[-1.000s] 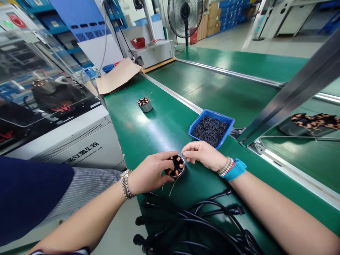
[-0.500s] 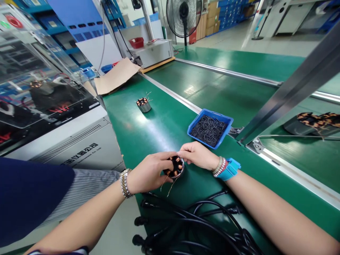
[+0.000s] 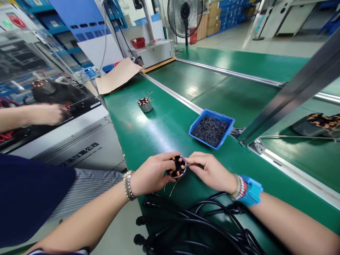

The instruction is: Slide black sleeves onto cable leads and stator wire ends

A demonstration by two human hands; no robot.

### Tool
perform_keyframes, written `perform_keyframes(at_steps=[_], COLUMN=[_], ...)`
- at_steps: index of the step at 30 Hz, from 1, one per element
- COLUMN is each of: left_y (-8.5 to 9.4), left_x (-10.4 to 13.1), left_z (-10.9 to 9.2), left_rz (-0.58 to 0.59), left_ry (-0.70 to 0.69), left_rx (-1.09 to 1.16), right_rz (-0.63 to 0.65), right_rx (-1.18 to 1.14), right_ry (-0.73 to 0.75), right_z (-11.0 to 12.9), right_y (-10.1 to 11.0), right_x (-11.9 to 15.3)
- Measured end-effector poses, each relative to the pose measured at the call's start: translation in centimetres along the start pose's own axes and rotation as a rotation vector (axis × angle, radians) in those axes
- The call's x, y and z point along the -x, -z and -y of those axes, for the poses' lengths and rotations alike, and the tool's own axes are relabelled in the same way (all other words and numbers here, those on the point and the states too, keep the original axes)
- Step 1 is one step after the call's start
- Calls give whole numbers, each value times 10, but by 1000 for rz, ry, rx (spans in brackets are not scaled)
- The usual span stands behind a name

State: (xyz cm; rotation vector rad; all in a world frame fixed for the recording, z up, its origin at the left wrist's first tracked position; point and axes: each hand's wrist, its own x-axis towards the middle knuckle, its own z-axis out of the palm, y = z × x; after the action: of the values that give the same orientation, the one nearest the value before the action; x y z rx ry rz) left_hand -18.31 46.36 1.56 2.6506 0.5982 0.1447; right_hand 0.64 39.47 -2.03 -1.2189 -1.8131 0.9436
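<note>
My left hand (image 3: 152, 172) grips a round metal stator (image 3: 177, 167) with copper coils, its fingers over the rim and into the middle. Two thin wires hang from the stator toward me. At the stator's right edge, my right hand (image 3: 211, 171) pinches something too small to make out between thumb and fingers. A blue tray (image 3: 226, 131) of short black tubes lies beyond my right hand. Farther back on the green table stands a second stator (image 3: 145, 105), with thin wires sticking up.
Black cables (image 3: 196, 219) lie heaped at the near edge. A metal post (image 3: 281, 92) rises on the right, beside more stators (image 3: 313, 124). At left, another person's hand (image 3: 47, 114) is over a machine (image 3: 87, 141). Cardboard (image 3: 118, 76) lies at the back.
My right hand has shifted slightly right and down, to the stator's right side. Another person's hand has come into view over the machine at left. My left hand still holds the stator.
</note>
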Motion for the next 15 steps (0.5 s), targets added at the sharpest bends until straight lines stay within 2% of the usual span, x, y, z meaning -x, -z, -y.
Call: perform_keyframes(at_steps=[2,4,6,9,11,13,14,15], left_y=[-1,-3,-7,-7,2,19,30,42], left_x=[-1,-2,-2,-5,-12,-26,-36,-47], left_z=[3,2,-5,-25,-34,-25,-13,6], left_rz=[3,6,20,101,236,282,218,65], left_ry=[-9,-38,-79,-180,-306,-356,-298,-156], left_rx=[3,15,27,34,49,36,-1,-78], right_rz=[-19,25,55,-83,-139,-104,-88,-83], right_rx=[97,203,362,711,905,1005,1029,1045], right_ry=[31,44,46,-19,-78,-116,-134,-149], right_z=[7,12,12,2,-9,-20,-24,-27], right_y=[-5,-1,13,42,57,62,63,61], right_x=[5,2,-7,-25,-35,-42,-44,-46])
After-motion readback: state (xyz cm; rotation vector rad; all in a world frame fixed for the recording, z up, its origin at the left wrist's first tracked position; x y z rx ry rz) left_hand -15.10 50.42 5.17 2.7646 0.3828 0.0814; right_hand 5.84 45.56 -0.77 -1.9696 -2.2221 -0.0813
